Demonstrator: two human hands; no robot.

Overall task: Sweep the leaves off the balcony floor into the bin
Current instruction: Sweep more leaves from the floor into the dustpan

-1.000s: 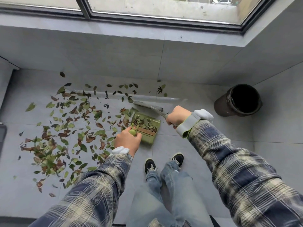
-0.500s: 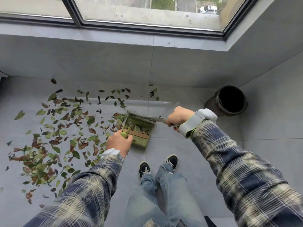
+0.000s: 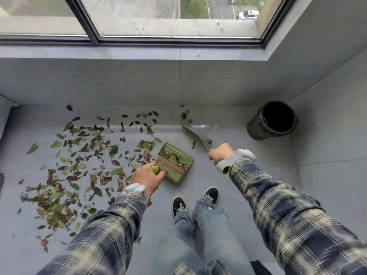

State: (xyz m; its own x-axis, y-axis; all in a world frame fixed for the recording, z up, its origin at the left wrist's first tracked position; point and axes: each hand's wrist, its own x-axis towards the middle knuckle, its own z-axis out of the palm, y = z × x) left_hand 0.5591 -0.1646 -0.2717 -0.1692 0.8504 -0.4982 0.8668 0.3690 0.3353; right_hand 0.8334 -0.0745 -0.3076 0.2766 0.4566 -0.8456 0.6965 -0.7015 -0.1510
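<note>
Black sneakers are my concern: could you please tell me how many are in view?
2. One black sneaker stands on the floor near the green dustpan; the other is just right of it. Jeans cover both heels.

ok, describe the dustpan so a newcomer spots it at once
On the grey tiled balcony floor below the window, look at the right edge of the scattered leaves. The dustpan is the olive-green tray gripped by the left hand, the only boxy plastic thing there, with leaves inside.
</note>
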